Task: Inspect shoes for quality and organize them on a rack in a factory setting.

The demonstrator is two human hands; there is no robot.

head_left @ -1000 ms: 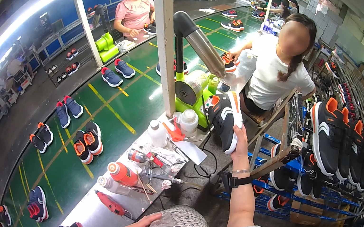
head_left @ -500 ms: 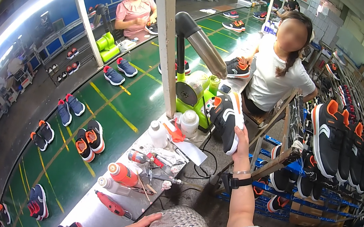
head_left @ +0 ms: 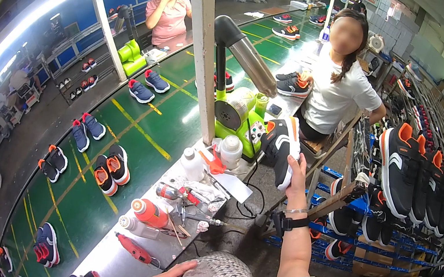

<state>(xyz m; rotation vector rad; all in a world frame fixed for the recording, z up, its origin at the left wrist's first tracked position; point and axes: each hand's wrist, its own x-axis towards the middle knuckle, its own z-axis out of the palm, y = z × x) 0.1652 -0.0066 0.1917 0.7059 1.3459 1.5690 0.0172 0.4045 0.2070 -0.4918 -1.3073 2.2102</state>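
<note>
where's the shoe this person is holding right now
In the head view, right of centre: the shoe is in the person's right hand, just right of the green machine.

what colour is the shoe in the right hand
The shoe is mainly black, with white and orange; the head view shows it best.

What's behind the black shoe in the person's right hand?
Beyond the black shoe, a green machine shows to its left and a co-worker in white farther back; whatever the shoe itself covers cannot be seen.
</note>
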